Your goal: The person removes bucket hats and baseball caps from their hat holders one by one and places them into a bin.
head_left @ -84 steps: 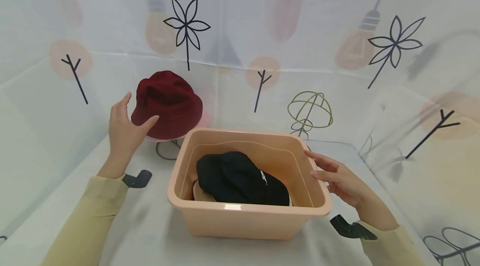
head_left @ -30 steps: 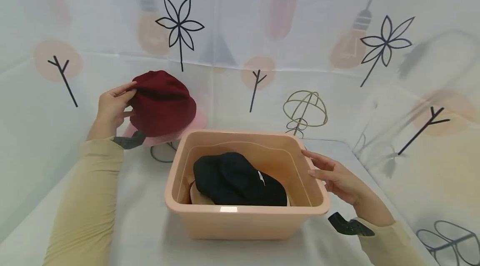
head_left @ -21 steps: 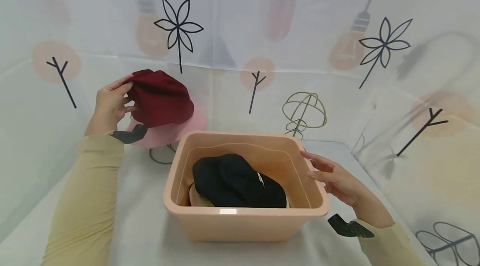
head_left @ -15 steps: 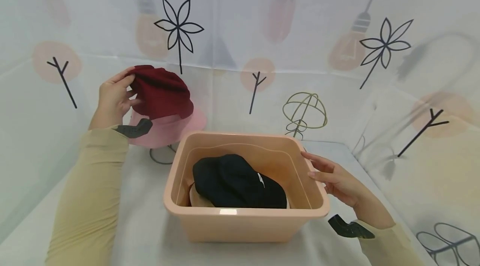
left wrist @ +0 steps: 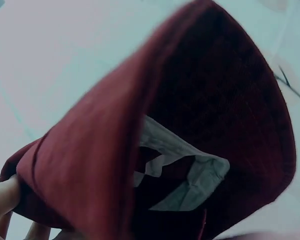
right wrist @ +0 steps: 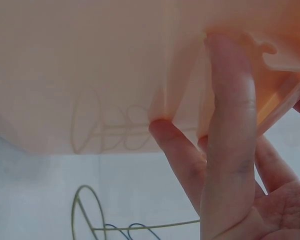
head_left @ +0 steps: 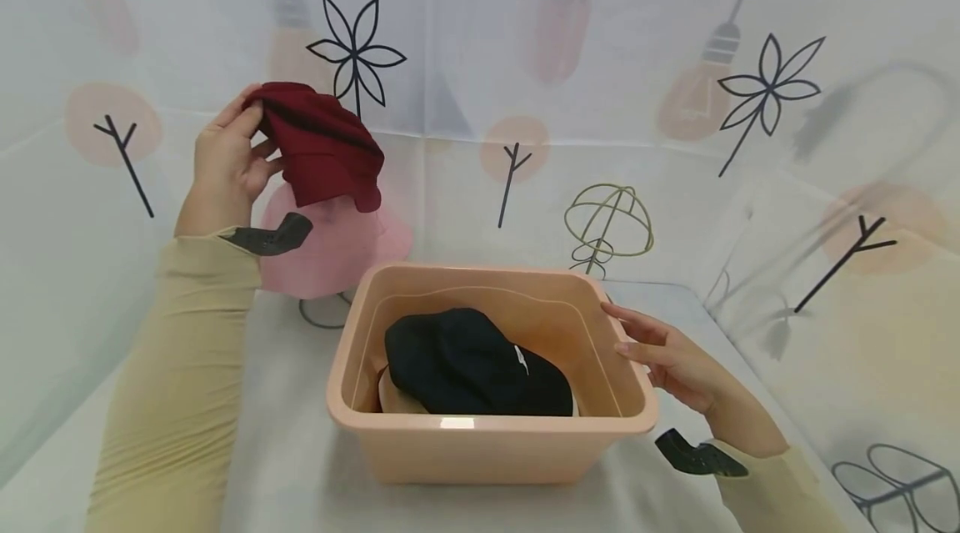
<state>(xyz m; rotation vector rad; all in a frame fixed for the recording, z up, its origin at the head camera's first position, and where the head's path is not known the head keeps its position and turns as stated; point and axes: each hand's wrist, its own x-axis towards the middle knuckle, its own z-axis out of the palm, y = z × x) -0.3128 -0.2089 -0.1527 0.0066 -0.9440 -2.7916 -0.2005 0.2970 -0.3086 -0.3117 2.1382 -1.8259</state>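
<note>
Red hat [head_left: 322, 141], 1: pinched by the left hand [head_left: 228, 153], held above 1 pink hat [head_left: 330, 253]. Bin [head_left: 480, 454], 1: rim gripped by the right hand [head_left: 682, 366]; inside, 1 black cap [head_left: 468, 362]. Wire stand [head_left: 611, 226], 1: behind the bin.

Right hand [right wrist: 230, 170] | grips peach tub [right wrist: 90, 55] at rim | wire frame [right wrist: 93, 229] below | faint reflection [right wrist: 115, 129] on tub

Two hands [head_left: 232, 162] [head_left: 686, 366], one tub [head_left: 480, 458] — three-plus hats [head_left: 318, 141] [head_left: 330, 253] [head_left: 465, 362].
</note>
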